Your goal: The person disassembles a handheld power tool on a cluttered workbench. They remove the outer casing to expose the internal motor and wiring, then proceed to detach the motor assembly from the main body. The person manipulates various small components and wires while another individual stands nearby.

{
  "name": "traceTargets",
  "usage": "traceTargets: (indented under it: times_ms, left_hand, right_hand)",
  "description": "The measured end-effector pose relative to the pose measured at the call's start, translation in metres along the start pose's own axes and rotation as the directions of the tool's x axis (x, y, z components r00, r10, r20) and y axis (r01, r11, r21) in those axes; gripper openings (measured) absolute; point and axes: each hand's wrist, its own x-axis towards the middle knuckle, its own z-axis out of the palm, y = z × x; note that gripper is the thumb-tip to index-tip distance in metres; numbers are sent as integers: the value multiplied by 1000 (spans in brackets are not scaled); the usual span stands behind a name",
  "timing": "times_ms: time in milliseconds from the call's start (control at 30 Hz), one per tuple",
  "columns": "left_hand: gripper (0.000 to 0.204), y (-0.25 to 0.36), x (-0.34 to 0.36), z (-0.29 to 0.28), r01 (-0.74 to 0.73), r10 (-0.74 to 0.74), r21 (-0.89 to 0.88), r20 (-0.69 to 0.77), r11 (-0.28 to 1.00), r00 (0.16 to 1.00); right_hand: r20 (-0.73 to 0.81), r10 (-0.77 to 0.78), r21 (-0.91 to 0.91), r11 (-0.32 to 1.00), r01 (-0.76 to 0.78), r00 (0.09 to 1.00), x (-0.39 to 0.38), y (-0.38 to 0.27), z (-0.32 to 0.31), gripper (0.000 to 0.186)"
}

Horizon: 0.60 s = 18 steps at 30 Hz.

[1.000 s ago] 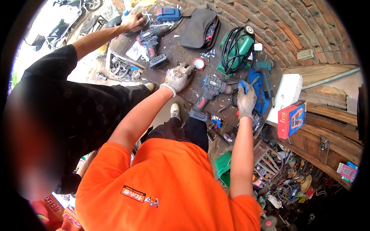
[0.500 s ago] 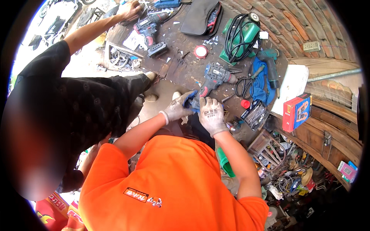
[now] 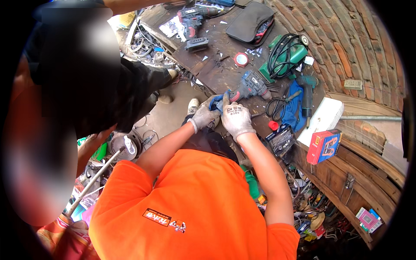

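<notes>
At the workbench (image 3: 225,73) edge, left hand (image 3: 205,116) and right hand (image 3: 236,119) fingers close around a small blue part (image 3: 218,103).

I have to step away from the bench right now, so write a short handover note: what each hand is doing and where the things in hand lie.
Left hand: gloved, closed around a small blue part at the near edge of the workbench.
Right hand: gloved, laid over the same part from the other side, fingers on it.
Cordless drill: lies on its side on the bench just beyond the hands, free of both.
Nearby: red round tin, green tool with coiled cable, blue cloth, open bit case.
Done: the part is gripped in both hands.
Left: what the part joins cannot be told from the head view.
</notes>
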Motion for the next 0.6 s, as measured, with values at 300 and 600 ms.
traceTargets:
  times_ms: [300,600]
  left_hand:
    - [65,-28,10,0,-50,52,-102,20,994,998]
    - [68,-33,12,1,-63,68,-182,20,981,998]
  right_hand:
    - [127,-60,-2,998,61,990,8,7,0,80]
    - [94,-87,-1,996,88,992,5,10,3,79]
